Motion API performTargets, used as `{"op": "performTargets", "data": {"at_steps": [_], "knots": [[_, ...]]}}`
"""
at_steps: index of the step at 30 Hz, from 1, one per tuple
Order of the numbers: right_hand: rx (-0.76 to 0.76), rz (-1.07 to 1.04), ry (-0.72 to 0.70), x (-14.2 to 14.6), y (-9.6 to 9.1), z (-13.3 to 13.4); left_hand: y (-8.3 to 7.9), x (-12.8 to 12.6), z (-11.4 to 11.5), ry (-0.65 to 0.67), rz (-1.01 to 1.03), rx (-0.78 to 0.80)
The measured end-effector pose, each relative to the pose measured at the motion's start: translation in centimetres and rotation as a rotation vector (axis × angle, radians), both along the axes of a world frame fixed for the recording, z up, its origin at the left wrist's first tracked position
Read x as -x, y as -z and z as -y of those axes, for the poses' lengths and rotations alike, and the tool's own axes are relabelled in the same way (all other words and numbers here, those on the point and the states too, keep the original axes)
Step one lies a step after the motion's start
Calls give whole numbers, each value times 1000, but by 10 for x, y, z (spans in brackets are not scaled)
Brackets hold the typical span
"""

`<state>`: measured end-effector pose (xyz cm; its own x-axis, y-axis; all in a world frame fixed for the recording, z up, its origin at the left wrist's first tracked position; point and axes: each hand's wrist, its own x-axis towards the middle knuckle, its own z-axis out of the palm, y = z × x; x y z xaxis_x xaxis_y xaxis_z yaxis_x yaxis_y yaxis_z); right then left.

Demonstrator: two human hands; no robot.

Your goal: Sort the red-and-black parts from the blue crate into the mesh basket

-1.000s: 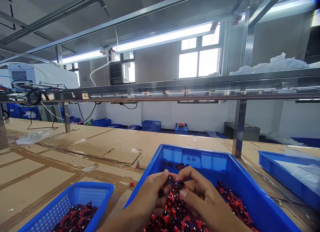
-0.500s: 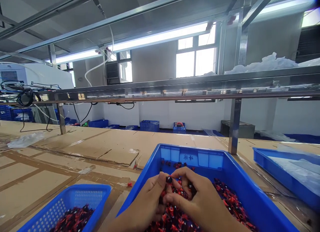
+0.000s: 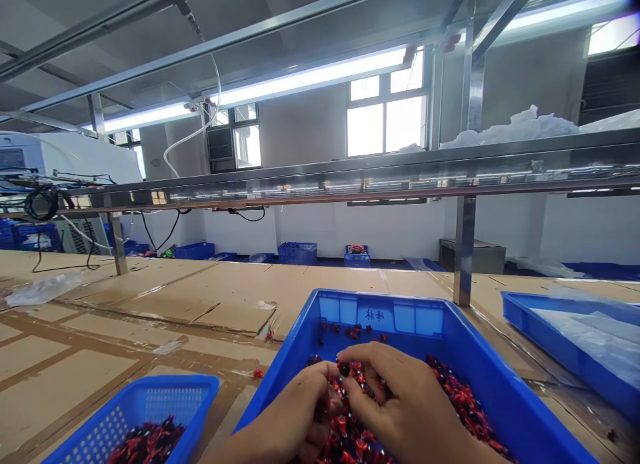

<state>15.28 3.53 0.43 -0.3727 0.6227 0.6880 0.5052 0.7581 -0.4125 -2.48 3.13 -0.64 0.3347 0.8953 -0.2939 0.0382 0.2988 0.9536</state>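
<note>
A large blue plastic bin (image 3: 480,377) in front of me holds a heap of small red and black parts (image 3: 455,401). Both my hands are inside it, close together above the heap. My left hand (image 3: 295,421) is curled, its fingers closed on some of the small parts. My right hand (image 3: 405,404) pinches a small black part (image 3: 344,369) between thumb and fingertips, right beside the left hand's fingers. A smaller blue mesh basket (image 3: 150,401) at the lower left holds more of the same red and black parts (image 3: 145,444).
The bench is covered with taped cardboard sheets (image 3: 200,297). A shallow blue tray (image 3: 565,337) with clear plastic bags lies at the right. A steel post (image 3: 464,251) stands behind the bin under a steel shelf (image 3: 380,174). Crumpled plastic (image 3: 43,289) lies far left. Blue crates (image 3: 297,253) stand by the back wall.
Both hands have sunk lower toward the heap and stayed together. The view has shifted slightly, with the basket and bin sliding a little down and left.
</note>
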Motion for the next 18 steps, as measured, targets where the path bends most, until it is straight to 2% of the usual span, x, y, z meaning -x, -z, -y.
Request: {"op": "performTargets", "data": {"at_steps": [6, 8, 10, 12, 14, 15, 16, 18], "knots": [[16, -54, -20, 1, 0, -2, 0, -2, 0, 52, -20, -120], [93, -119, -41, 1, -1, -1, 3, -3, -4, 57, -35, -185], [335, -288, -112, 0, -4, -2, 7, -2, -8, 38, -74, -250], [738, -513, -264, -2, -6, -5, 10, -1, -12, 5, -98, -269], [1079, -695, -428, -5, -7, -10, 11, 0, -13, 4, -61, -150], [1165, -732, -480, -6, -6, -13, 10, 1, -13, 12, -23, -67], [1186, -734, -489, -6, -6, -16, 8, 2, -12, 17, 22, 10], [1055, -639, -399, -4, -5, -19, 2, 2, -9, 7, 100, 76]]}}
